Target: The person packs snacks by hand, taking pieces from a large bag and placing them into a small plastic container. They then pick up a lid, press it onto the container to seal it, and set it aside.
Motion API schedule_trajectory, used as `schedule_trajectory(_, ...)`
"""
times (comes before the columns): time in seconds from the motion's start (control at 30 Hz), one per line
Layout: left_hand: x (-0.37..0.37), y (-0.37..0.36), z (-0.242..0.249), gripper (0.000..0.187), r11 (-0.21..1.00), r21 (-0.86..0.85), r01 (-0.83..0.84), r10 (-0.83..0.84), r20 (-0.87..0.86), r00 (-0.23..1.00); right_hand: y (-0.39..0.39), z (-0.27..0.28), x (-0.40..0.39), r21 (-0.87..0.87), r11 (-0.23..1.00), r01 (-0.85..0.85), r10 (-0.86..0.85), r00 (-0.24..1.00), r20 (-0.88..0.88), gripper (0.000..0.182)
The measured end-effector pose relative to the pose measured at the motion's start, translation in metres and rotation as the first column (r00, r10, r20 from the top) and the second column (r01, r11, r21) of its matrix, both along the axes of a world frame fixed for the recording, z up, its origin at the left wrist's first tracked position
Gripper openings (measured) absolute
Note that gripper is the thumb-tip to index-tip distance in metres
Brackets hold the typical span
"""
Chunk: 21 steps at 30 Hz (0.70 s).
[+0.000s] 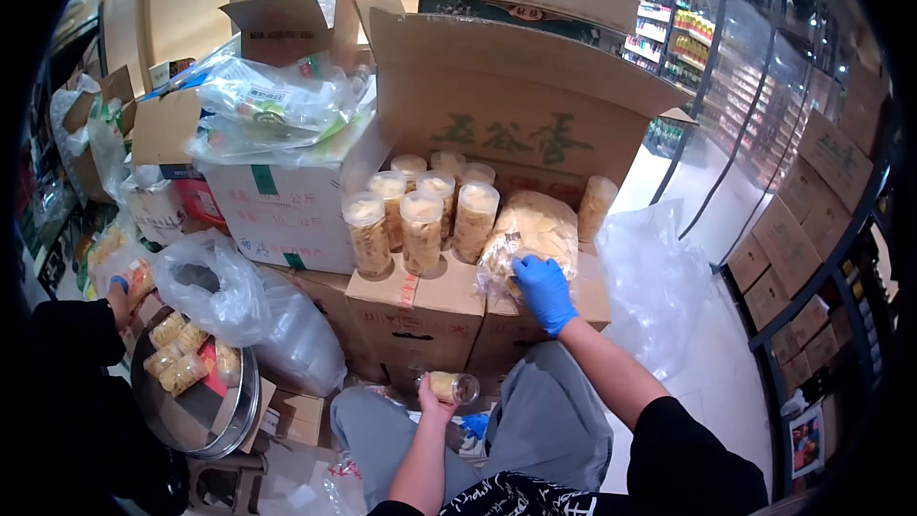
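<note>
Low in front of my lap, my left hand [437,397] is bare and wrapped around a clear plastic jar [455,388]. The jar lies sideways, with pale yellow chip-like pieces inside. My right hand [545,293], in a blue glove, is at the near side of a large clear bag of flat yellowish chips [531,229]. Its fingers are curled at the bag's opening, and what they grip is hidden. Several filled jars [421,234] stand upright left of the bag on the cardboard boxes [413,315]. Another filled jar [597,208] stands to its right.
Behind the jars rises an open carton flap [506,105]. A white box [277,201] topped with plastic bags stands left. Another person's gloved hand [118,301] is beside a round metal tray [215,440] bearing packed chips. Clear plastic sheeting [654,277] lies right.
</note>
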<state>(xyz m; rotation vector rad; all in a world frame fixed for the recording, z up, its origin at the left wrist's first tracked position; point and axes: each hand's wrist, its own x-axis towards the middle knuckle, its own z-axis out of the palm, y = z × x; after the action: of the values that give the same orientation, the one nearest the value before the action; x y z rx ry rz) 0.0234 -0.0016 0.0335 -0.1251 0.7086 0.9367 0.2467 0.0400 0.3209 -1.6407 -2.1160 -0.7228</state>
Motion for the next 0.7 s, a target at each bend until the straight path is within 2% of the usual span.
schedule_trajectory(0.07, 0.002, -0.001, 0.006, 0.043, 0.998, -0.020, -0.052, 0.051, -0.039, 0.998, -0.004, 0.001, -0.006, 0.004, 1.000, -0.002, 0.002, 0.999, -0.037, 0.011)
schedule_trajectory(0.3, -0.001, -0.001, 0.009, 0.043, 0.999, -0.031, -0.021, 0.020, -0.053, 0.998, -0.015, 0.001, -0.007, -0.025, 0.999, -0.035, 0.030, 0.983, -0.182, 0.023)
schedule_trajectory(0.37, 0.000, 0.001, 0.011, 0.045, 1.000, 0.025, -0.002, 0.004, -0.058, 0.998, -0.021, 0.008, -0.009, -0.051, 0.997, -0.059, 0.047, 0.975, -0.219, 0.028)
schedule_trajectory(0.53, 0.000, -0.003, 0.019, 0.043, 0.998, 0.000, -0.067, 0.067, -0.046, 0.997, -0.026, 0.003, -0.002, -0.078, 0.987, -0.143, 0.098, 0.903, -0.418, 0.040)
schedule_trajectory(0.57, 0.000, -0.002, 0.016, 0.042, 0.998, 0.013, -0.053, 0.054, -0.034, 0.998, -0.027, 0.003, -0.001, -0.120, 0.984, -0.129, 0.056, 0.874, -0.483, 0.039)
schedule_trajectory(0.7, 0.000, 0.001, 0.012, 0.041, 0.999, 0.001, -0.048, 0.048, -0.020, 0.999, -0.020, -0.002, 0.003, -0.132, 0.982, -0.134, 0.038, 0.829, -0.559, 0.040)
